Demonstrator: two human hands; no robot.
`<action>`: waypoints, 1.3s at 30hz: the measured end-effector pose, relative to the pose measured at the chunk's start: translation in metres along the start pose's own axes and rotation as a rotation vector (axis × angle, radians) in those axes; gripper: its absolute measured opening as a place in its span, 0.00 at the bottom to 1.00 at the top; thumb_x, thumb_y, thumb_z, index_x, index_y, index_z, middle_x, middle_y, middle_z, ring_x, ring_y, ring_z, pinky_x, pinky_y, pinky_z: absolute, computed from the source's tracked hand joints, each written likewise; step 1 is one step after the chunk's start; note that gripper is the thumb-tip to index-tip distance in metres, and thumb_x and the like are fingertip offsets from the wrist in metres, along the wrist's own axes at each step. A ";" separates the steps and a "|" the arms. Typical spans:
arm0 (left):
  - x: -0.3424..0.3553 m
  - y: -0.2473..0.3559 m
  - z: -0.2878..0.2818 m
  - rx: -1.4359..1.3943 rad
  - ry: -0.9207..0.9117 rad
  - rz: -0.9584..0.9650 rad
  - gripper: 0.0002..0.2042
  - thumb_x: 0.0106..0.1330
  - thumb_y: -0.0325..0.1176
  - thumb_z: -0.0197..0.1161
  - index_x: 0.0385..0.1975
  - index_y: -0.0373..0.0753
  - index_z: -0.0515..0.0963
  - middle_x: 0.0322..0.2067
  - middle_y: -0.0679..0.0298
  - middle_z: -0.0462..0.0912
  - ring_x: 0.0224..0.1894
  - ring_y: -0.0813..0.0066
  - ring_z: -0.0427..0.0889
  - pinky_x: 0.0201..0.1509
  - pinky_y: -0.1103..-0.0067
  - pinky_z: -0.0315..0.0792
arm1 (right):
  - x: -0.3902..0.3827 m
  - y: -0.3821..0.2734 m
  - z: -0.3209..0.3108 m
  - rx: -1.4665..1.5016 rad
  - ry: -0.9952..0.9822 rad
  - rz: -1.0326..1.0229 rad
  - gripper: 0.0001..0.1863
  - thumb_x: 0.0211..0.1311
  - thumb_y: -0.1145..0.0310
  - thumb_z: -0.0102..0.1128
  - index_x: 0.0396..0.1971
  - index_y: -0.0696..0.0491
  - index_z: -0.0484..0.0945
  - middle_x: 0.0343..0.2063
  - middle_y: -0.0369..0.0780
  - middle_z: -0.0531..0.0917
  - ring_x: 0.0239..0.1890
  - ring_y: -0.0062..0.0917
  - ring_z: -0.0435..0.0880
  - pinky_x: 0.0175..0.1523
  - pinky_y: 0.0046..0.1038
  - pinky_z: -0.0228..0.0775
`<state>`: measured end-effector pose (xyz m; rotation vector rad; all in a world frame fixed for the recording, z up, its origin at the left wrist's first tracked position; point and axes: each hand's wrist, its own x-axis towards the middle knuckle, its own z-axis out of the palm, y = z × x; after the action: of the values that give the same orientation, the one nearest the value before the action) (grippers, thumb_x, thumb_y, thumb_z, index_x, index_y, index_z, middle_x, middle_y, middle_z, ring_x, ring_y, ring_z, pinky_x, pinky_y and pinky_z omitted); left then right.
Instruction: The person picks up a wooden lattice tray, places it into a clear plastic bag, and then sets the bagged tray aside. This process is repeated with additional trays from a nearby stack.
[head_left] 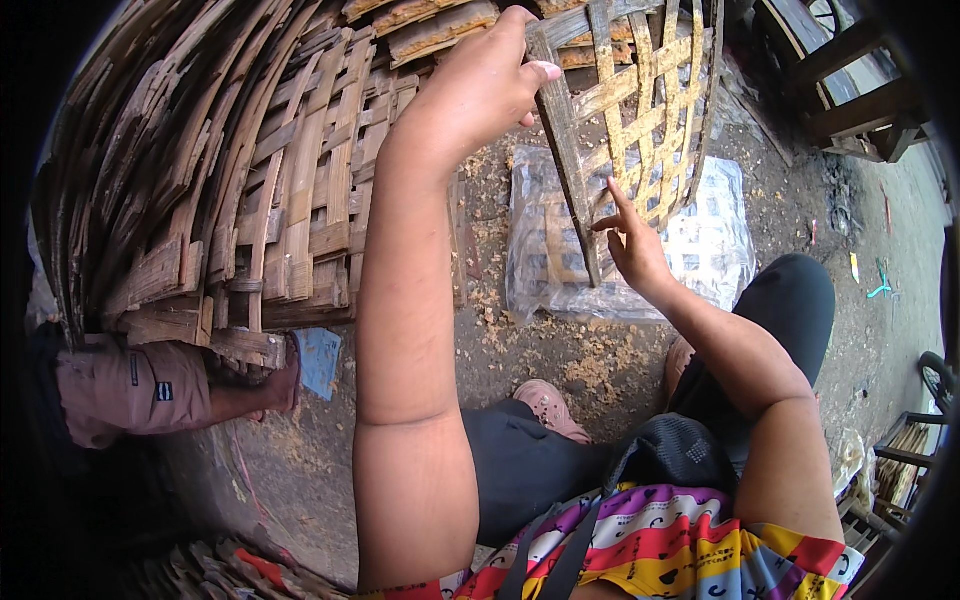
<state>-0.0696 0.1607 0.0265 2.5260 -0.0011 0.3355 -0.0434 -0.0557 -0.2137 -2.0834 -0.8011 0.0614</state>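
Note:
A woven bamboo lattice tray [645, 110] is held up on its edge in front of me, with yellowish crumbs on its slats. My left hand [480, 85] grips the upper part of its wooden side strip. Lower down, my right hand [637, 248] is at the lattice, index finger stretched toward the slats and the other fingers partly bent. Whether that fingertip touches the slats I cannot tell. Below the tray, a clear plastic sheet [722, 215] lies on the ground, with a crossed slat pattern showing through it.
Tall stacks of similar woven trays [300, 190] stand close on the left. Behind them are flat brownish crumbly slabs [440, 32]. A wooden frame [850, 80] stands at the far right. Another person's leg [150, 390] is at the left. Crumbs [600, 365] litter the concrete floor.

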 end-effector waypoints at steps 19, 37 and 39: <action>0.000 0.010 -0.001 -0.020 -0.062 0.092 0.27 0.68 0.30 0.50 0.65 0.25 0.55 0.60 0.37 0.67 0.65 0.50 0.66 0.69 0.69 0.60 | 0.000 0.028 0.030 0.859 0.063 0.515 0.13 0.62 0.73 0.64 0.42 0.53 0.69 0.30 0.32 0.78 0.26 0.12 0.72 0.30 0.16 0.65; -0.005 0.022 -0.014 -0.001 -0.045 0.000 0.27 0.66 0.31 0.52 0.63 0.26 0.58 0.59 0.41 0.70 0.64 0.53 0.68 0.68 0.68 0.61 | -0.014 0.024 0.065 0.215 0.368 0.245 0.07 0.61 0.72 0.63 0.31 0.55 0.73 0.27 0.44 0.82 0.30 0.34 0.82 0.39 0.32 0.73; -0.008 0.033 -0.013 0.012 -0.019 0.012 0.26 0.67 0.31 0.52 0.62 0.26 0.59 0.59 0.42 0.70 0.64 0.53 0.69 0.68 0.68 0.61 | -0.017 0.026 0.069 0.147 0.443 0.215 0.07 0.62 0.71 0.62 0.30 0.56 0.73 0.27 0.47 0.81 0.30 0.40 0.81 0.37 0.34 0.72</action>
<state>-0.0827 0.1397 0.0535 2.5419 -0.0211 0.3172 -0.0655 -0.0260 -0.2801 -1.9350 -0.2947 -0.2113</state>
